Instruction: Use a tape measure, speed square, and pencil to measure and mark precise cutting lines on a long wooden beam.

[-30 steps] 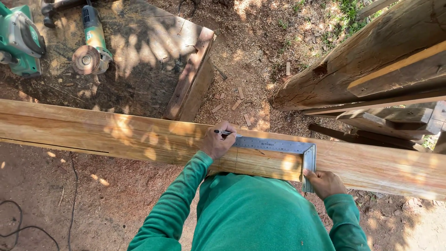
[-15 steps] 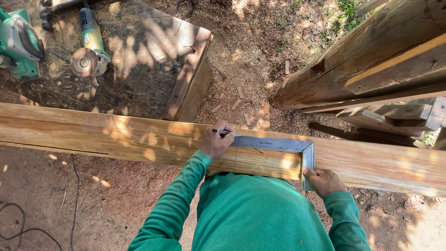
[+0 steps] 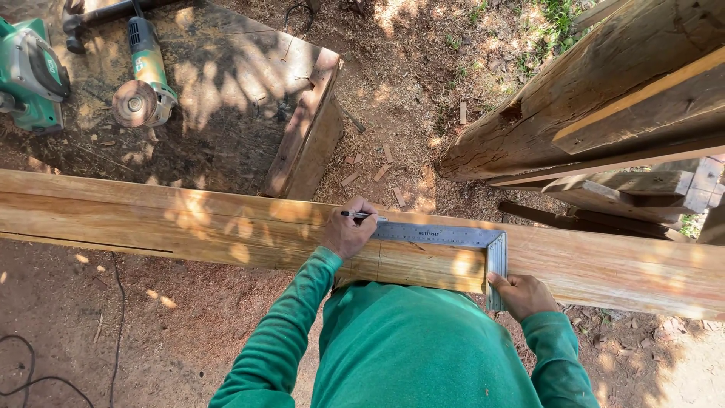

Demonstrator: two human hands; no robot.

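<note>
We are at the marking step: our left hand (image 3: 347,234) is closed around a pen (image 3: 357,215), its tip at the left end of the steel square (image 3: 453,236) lying on the long beam (image 3: 189,227). Our right hand (image 3: 522,293) pinches the square's short leg at the beam's near edge, right of the body. The next move likely calls for holding the square still while the pen follows its edge. An angle grinder (image 3: 143,75) lies far left.

Small label patch on green circular saw (image 3: 30,75), far left; perhaps another on angle grinder (image 3: 145,75).
</note>
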